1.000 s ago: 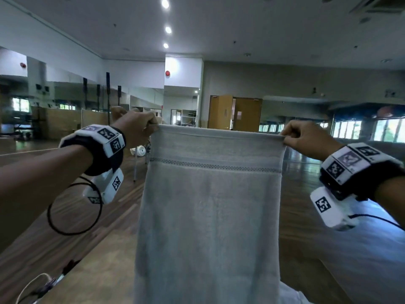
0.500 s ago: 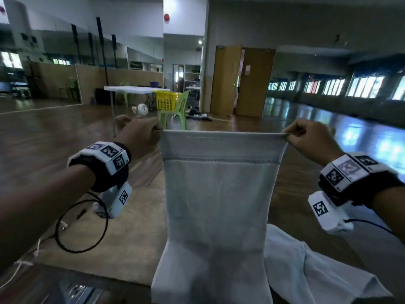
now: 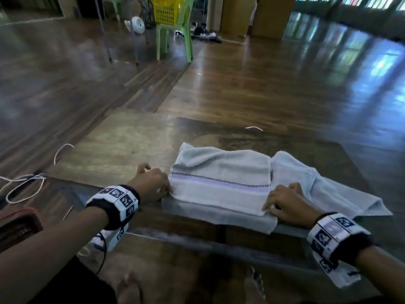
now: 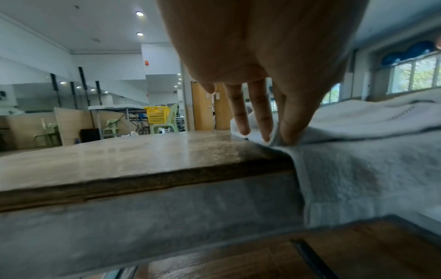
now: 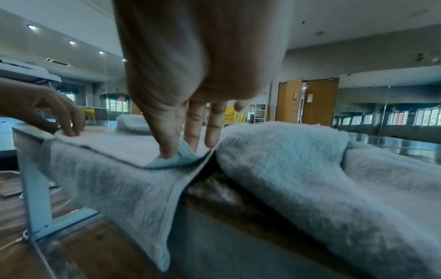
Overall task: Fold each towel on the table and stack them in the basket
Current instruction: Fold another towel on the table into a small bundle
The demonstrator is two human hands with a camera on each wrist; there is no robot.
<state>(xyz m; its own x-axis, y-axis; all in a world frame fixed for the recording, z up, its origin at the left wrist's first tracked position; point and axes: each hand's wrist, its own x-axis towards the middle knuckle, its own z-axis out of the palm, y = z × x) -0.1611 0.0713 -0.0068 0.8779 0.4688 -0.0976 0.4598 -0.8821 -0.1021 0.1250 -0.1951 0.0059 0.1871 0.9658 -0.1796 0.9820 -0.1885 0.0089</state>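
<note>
A pale grey towel [image 3: 219, 172] with a dotted stripe lies doubled over on the wooden table [image 3: 122, 150], and its lower layer hangs over the near edge. My left hand [image 3: 151, 183] pinches the top layer's left corner. In the left wrist view the left hand [image 4: 269, 136] nips the towel [image 4: 358, 169] between thumb and fingers. My right hand [image 3: 287, 202] pinches the right corner; the right wrist view shows the right hand [image 5: 181, 152] lifting that corner of the towel [image 5: 107, 179]. A second, crumpled towel [image 3: 306, 183] lies to the right. The yellow basket [image 3: 167, 9] stands far off.
The basket sits on a green chair [image 3: 175, 36] across the wooden floor, beside another table. White cables [image 3: 22, 187] trail at the table's left, near a dark red object [image 3: 17, 224]. Bare feet show below the table edge.
The towel hung in the air from both hands; now it lies folded on the table. Both hands came down to the near edge, and the head view tilted down.
</note>
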